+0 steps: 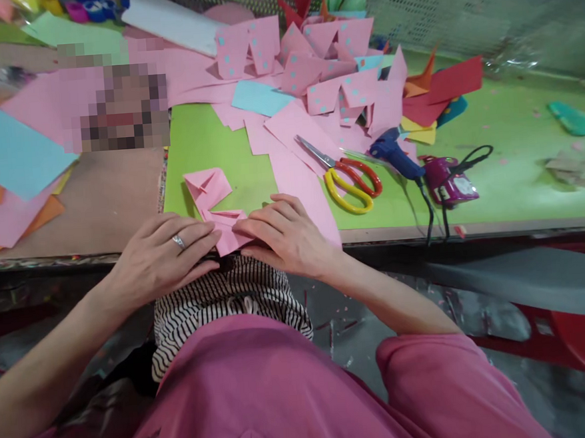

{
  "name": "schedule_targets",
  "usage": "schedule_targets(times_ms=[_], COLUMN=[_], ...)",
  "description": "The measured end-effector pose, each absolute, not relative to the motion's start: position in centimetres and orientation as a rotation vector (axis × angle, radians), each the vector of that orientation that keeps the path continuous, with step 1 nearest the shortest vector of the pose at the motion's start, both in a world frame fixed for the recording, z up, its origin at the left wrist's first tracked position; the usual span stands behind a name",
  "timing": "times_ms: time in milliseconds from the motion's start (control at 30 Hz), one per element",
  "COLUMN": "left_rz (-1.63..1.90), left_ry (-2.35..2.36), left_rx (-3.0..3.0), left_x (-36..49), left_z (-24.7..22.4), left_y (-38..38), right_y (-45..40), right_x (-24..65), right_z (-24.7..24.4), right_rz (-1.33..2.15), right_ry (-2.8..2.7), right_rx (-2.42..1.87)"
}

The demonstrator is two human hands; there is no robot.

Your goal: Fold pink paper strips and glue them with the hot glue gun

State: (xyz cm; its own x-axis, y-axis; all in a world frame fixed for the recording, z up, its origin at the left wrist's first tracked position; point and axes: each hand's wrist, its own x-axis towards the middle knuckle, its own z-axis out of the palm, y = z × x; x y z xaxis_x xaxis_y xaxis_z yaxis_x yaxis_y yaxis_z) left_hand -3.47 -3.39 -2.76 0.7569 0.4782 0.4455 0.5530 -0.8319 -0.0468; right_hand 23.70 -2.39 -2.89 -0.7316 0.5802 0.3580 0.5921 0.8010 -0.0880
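A folded piece of pink paper [209, 188] lies at the front edge of the table, its upper part bent into pointed flaps. My left hand [167, 251], with a ring on one finger, has its fingertips on the paper's lower left side. From the right, my right hand [286, 239] grips the lower right side between fingers and thumb. Parts of the paper under the fingertips are hidden. Beyond my right hand lie scissors [346, 188] with one red and one yellow handle, blades partly apart, on a pink sheet [300, 178].
A blue glue gun [395, 153] with a black cord lies beside a magenta device [450, 182]. Several dotted pink folded shapes [341, 95] stand at the back. Coloured sheets [14, 142] are piled at left. A grey stool top [527, 282] is at right.
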Motion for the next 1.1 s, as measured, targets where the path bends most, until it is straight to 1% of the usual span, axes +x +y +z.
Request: schedule_targets(times_ms=[167, 300, 367, 433, 567, 667, 767, 967, 1100], left_rz=[-0.748, -0.796, -0.81, -0.895, -1.166, -1.265, -1.355, -1.374, -1.255], left_ry=[-0.645, -0.695, -0.89, -1.216, -1.867, -2.056, -2.181, -2.115, -2.116], left_rx=[-2.704, -2.666, -2.646, -2.632, -2.673, -2.843, -2.967, -3.132, -3.111], left_x=[-3.7, -2.9, -2.1, -1.4, -0.7, -0.7, -0.4, 0.3, 0.4], left_z=[-3.0, -2.4, -1.8, -0.7, 3.0, 5.9, 7.3, 5.7, 4.6], left_y=[-3.6, -3.3, -3.0, -2.5, -0.9, 1.1, 3.2, 5.8, 6.7], right_y=[-2.4, -1.9, -1.4, -0.8, 0.9, 2.3, 3.6, 4.8, 5.0], right_x=[23.7, 23.7, 23.6, 23.4, 22.8, 22.4, 21.8, 21.3, 21.5], right_z=[-2.8, -2.7, -2.3, -1.3, 2.2, 4.0, 4.1, 2.1, 1.5], right_rz=[0.08, 0.184, 0.242, 0.353, 0.795, 1.079, 1.261, 1.458, 1.409], right_ry=[-2.601, -2.551, -2.503, -2.421, -2.097, -1.872, -1.721, -1.543, -1.56], right_rx=[-0.869, -0.861, -0.873, -0.89, -0.961, -1.009, -0.995, -1.088, -1.123])
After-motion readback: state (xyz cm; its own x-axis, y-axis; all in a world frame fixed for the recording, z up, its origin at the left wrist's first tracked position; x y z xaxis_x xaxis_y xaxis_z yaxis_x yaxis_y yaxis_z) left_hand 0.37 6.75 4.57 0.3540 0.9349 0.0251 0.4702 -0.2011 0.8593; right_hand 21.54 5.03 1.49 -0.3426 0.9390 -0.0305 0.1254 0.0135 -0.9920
